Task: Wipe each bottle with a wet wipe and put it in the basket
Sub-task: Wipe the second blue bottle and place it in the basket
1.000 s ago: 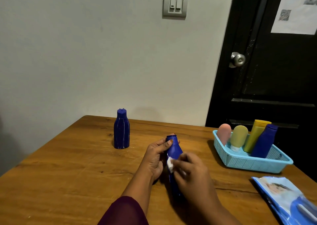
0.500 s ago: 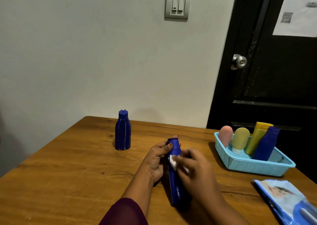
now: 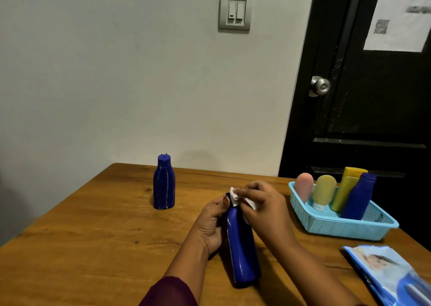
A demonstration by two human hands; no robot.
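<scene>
Nearest me, at the right edge, the pack of wet wipes (image 3: 391, 275) lies flat on the table (image 3: 93, 247), partly out of view. Just beyond it, near the middle, the blue bottle (image 3: 242, 247) is tilted with its cap end away from me; I cannot tell whether its base rests on the wood. The left hand (image 3: 210, 224) is curled round the bottle's left side, gripping it. The right hand (image 3: 263, 207) pinches the folded wet wipe (image 3: 235, 196) against the cap end.

That is where I see the risk. A damp plastic body held from one side could twist or slide out under a hard rub at the top, and the small wad could slip from the fingertips.

Further right, the basket (image 3: 338, 226) holds four bottles leaning close together, so a careless drop could tip them over its low rim. Farthest, to the left, the other blue bottle (image 3: 164, 186) stands upright and, I judge, is not yet wiped, so it is easy to forget.
</scene>
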